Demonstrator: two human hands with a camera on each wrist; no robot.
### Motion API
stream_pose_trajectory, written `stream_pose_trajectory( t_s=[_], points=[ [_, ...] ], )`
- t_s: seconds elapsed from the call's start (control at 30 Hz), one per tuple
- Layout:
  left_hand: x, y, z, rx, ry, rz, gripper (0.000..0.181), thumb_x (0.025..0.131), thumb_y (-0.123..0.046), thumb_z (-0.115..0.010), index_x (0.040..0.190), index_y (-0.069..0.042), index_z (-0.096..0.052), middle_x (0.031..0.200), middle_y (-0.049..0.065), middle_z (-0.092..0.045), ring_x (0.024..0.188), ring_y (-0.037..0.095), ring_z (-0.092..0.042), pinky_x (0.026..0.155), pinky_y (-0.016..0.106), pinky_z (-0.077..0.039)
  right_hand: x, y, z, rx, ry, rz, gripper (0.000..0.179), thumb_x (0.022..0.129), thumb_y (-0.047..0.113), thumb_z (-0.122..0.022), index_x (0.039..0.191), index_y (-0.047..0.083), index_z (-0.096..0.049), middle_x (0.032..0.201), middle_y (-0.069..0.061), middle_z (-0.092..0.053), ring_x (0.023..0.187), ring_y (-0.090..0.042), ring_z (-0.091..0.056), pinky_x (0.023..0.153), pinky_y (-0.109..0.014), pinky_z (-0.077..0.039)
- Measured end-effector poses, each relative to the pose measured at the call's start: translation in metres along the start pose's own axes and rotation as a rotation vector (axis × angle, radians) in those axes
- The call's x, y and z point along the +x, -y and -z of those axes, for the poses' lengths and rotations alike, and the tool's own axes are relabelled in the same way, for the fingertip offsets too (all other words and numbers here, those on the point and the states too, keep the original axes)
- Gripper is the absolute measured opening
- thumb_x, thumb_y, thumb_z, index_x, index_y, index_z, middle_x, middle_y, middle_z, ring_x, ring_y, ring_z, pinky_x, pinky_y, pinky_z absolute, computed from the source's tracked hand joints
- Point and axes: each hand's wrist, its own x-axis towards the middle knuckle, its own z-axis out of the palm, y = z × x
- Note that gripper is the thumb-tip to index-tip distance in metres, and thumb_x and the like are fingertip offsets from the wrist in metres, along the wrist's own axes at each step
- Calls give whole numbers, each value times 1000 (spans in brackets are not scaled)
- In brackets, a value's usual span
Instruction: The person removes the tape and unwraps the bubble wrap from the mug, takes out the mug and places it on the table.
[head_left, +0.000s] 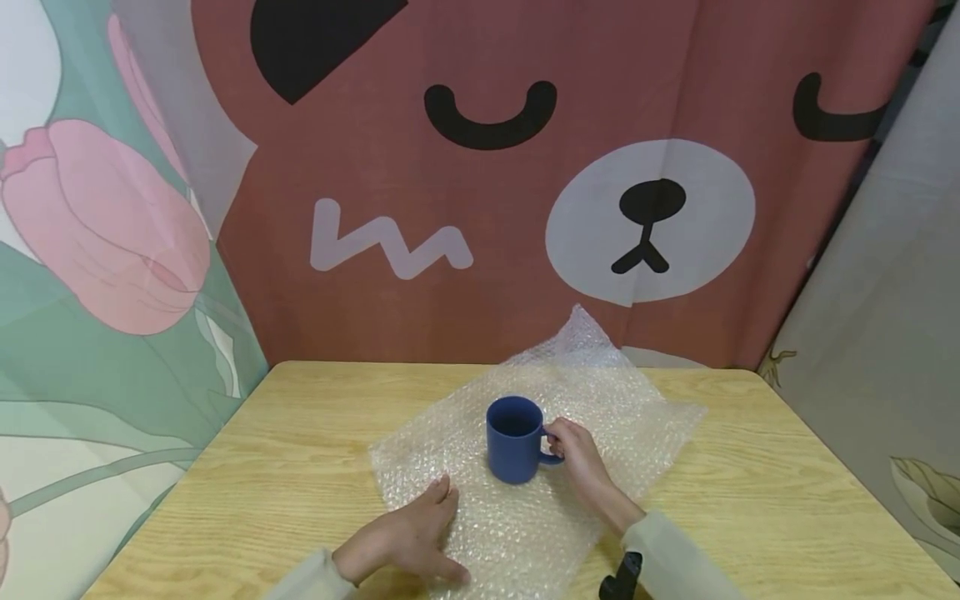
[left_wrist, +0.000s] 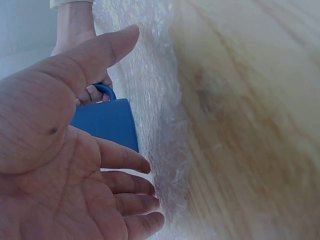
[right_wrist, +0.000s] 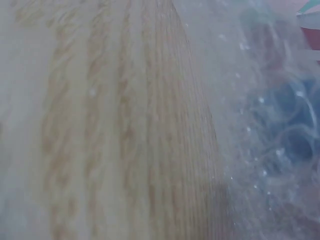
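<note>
A blue mug (head_left: 513,446) stands upright on a sheet of bubble wrap (head_left: 600,392) near the middle of the table. My right hand (head_left: 579,450) grips the mug's handle, which points right. My left hand (head_left: 416,529) lies at the near left edge of the wrap, fingers straight and spread, apart from the mug. In the left wrist view the left palm (left_wrist: 55,185) faces the mug with nothing in it. Bubble wrap (right_wrist: 240,125) fills the right side of the right wrist view, a blurred blue shape behind it; the right hand cannot be made out clearly there.
The light wooden table (head_left: 300,433) ends at a curtain (head_left: 375,317) with a bear's face. More printed cloth hangs at both sides. One corner of the wrap stands up against the back curtain. A black strap device (head_left: 622,577) sits by the right sleeve.
</note>
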Motion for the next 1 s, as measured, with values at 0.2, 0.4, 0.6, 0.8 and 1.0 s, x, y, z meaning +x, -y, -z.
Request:
stream_pose_trajectory(
  t_s=[0.2, 0.4, 0.6, 0.8, 1.0],
  points=[
    [0, 1, 0, -8, 8, 10, 105, 75, -51, -79, 142, 16, -33, 149, 36, -22, 139, 46, -20, 112, 49, -24, -1, 1, 0, -35, -25, 31, 27, 89, 2, -52, 64, 3, -43, 64, 1, -38, 60, -13, -35, 62, -24, -33],
    [0, 4, 0, -9, 3, 17, 106, 78, -55, -74, 142, 17, -30, 150, 36, -19, 140, 47, -17, 111, 54, -21, -1, 2, 3, -41, -40, 60, 26, 90, -1, -51, 71, -13, -37, 67, 0, -38, 64, -13, -38, 63, -24, -33],
    [0, 7, 0, -24, -18, 21, 106, 79, -55, -73, 141, 19, -29, 150, 37, -16, 139, 49, -15, 110, 58, -21, -2, 8, 9, -46, -49, 68, 24, 89, -3, -50, 71, -14, -39, 65, 0, -39, 63, -12, -38, 63, -23, -34],
    [-3, 8, 0, -55, -38, 46, 108, 79, -57, -73, 142, 18, -28, 151, 37, -15, 139, 50, -13, 109, 60, -19, -6, 25, 15, -10, -62, 82, 23, 88, -4, -47, 65, -3, -42, 65, 0, -38, 67, -14, -40, 66, -25, -36],
    [-5, 12, 1, -57, -55, 43, 108, 79, -60, -70, 142, 19, -28, 150, 38, -14, 139, 51, -11, 109, 61, -18, -10, 38, 25, -4, -75, 90, 25, 90, -1, -45, 65, -1, -41, 65, 0, -35, 70, -15, -40, 69, -27, -37]
  ],
)
